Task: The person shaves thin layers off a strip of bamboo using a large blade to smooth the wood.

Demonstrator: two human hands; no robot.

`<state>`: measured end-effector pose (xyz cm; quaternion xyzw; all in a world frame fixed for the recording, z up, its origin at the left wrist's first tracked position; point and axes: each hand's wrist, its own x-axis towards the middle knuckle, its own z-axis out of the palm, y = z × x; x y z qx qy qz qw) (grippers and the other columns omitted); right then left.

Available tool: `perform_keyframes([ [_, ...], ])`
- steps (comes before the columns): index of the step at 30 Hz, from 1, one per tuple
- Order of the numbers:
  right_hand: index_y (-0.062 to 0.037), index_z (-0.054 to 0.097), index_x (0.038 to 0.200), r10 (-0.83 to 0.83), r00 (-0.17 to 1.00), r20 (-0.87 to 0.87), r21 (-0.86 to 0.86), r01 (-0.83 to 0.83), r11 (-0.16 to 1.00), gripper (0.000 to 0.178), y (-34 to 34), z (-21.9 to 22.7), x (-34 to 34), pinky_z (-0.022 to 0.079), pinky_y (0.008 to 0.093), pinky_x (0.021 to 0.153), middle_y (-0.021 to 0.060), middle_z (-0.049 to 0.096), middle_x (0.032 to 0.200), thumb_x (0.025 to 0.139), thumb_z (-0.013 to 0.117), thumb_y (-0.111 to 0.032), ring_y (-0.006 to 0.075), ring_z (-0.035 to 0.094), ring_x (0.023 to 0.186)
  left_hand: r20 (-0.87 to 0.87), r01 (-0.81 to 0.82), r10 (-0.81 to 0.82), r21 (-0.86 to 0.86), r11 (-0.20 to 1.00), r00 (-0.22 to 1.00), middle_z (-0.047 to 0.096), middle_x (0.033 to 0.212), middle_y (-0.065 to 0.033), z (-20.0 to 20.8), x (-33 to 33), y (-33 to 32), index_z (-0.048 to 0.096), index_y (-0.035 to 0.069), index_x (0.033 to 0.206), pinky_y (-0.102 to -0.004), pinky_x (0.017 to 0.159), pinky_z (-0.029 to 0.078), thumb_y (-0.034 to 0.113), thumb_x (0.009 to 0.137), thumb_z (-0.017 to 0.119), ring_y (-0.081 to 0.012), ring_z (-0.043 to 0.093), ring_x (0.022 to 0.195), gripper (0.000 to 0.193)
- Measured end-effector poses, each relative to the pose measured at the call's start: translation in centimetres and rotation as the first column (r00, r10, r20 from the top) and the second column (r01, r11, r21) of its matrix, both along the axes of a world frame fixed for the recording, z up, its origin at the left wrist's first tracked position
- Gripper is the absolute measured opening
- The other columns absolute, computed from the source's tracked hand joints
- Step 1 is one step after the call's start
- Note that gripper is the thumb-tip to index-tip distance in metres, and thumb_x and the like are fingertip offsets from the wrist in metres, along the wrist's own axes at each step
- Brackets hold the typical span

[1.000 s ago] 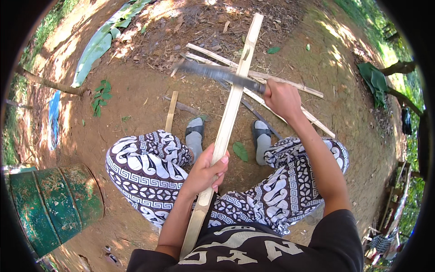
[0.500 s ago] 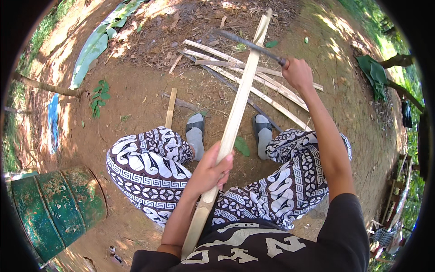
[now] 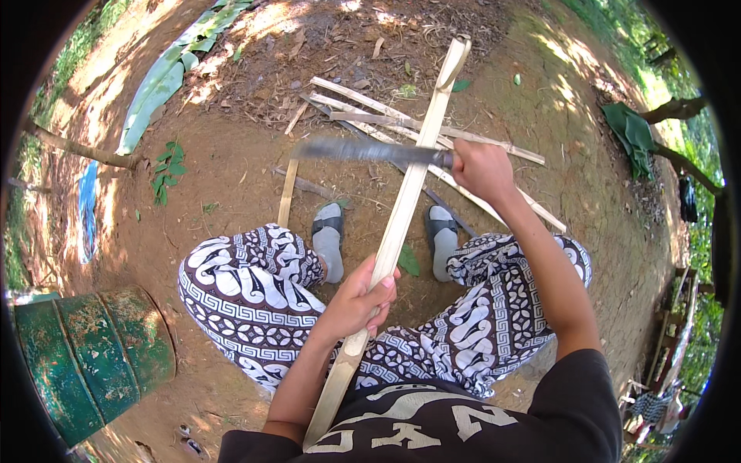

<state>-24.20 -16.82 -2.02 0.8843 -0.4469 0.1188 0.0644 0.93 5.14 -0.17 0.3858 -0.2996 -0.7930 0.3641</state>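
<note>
A long pale bamboo strip [image 3: 406,197] slants from beside my waist up past my feet. My left hand [image 3: 356,302] is wrapped round its lower part. In my right hand [image 3: 485,173] is the dark handle of a machete [image 3: 340,150], its blade blurred by motion and pointing left across the strip. Whether the edge touches the strip, I cannot tell. At the strip's far end a thin shaving [image 3: 457,55] curls over. Beyond my feet, several split bamboo strips [image 3: 370,99] lie crossed on the ground.
A rusty green drum [image 3: 100,355] lies at my left. One short strip [image 3: 288,193] is on the dirt near my left sandal [image 3: 329,228]. A long banana leaf [image 3: 158,89] stretches at the far left, and branches [image 3: 679,108] jut in at the right.
The machete has come down the strip toward me, its blade now lying more level across it. A shaving now curls at the far end. My left hand keeps its hold.
</note>
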Motion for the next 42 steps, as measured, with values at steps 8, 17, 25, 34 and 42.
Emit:
perform_keyframes([
  [8, -0.0065, 0.063, 0.083, -0.363, 0.931, -0.021, -0.002, 0.363, 0.932, 0.018, -2.4, -0.7, -2.3, 0.054, 0.0443, 0.054, 0.0164, 0.066, 0.066, 0.089, 0.058, -0.022, 0.0318, 0.067, 0.056, -0.010, 0.016, -0.016, -0.004, 1.000, 1.000, 0.044, 0.072, -0.0001, -0.3, -0.3, 0.2, 0.043, 0.004, 0.118, -0.0221, 0.034, 0.037, 0.025, 0.106, 0.048, -0.0069, 0.039, 0.040, 0.024],
  [17, -0.0028, 0.066, 0.084, -0.670, 0.736, 0.095, 0.043, 0.669, 0.742, 0.033, -7.0, -0.2, -8.6, 0.056, 0.0515, 0.065, 0.0210, 0.068, 0.073, 0.095, 0.050, -0.029, 0.0398, 0.068, 0.066, -0.088, 0.028, -0.031, -0.040, 0.999, 0.996, 0.044, 0.073, -0.0019, 0.7, -0.6, 1.0, 0.042, 0.002, 0.121, -0.0221, 0.034, 0.034, 0.022, 0.106, 0.046, -0.0071, 0.039, 0.039, 0.025],
  [25, 0.0013, 0.069, 0.085, -0.569, 0.822, 0.013, 0.306, 0.538, 0.785, 0.029, -1.7, 2.2, -2.5, 0.053, 0.0539, 0.075, 0.0302, 0.067, 0.082, 0.088, 0.055, -0.024, 0.0460, 0.067, 0.080, -0.131, -0.103, 0.100, -0.015, 0.995, 0.986, 0.046, 0.073, -0.0031, 0.7, 0.2, -0.6, 0.044, 0.000, 0.125, -0.0243, 0.035, 0.041, 0.019, 0.105, 0.046, -0.0096, 0.044, 0.041, 0.028],
  [34, -0.0051, 0.052, 0.065, -0.728, 0.655, 0.205, 0.786, 0.333, 0.521, 0.024, -1.0, 1.9, -2.9, 0.035, 0.0319, 0.042, 0.0017, 0.051, 0.056, 0.077, 0.069, -0.017, 0.0111, 0.047, 0.044, -0.134, -0.277, 0.272, -0.022, 0.961, 0.953, 0.056, 0.076, -0.0081, 0.8, 1.6, -1.2, 0.048, -0.004, 0.124, -0.0248, 0.039, 0.045, 0.031, 0.108, 0.034, -0.0107, 0.048, 0.043, 0.041],
  [42, -0.0045, 0.052, 0.071, -0.661, 0.553, 0.507, 0.700, 0.184, 0.690, 0.028, 0.7, 6.9, 0.3, 0.035, 0.0318, 0.049, 0.0001, 0.048, 0.056, 0.080, 0.071, -0.023, 0.0106, 0.043, 0.048, 0.049, -0.241, 0.244, -0.049, 0.969, 0.969, 0.059, 0.078, -0.0070, 2.1, 1.7, -2.6, 0.049, -0.003, 0.123, -0.0234, 0.039, 0.045, 0.031, 0.107, 0.042, -0.0086, 0.049, 0.044, 0.038],
])
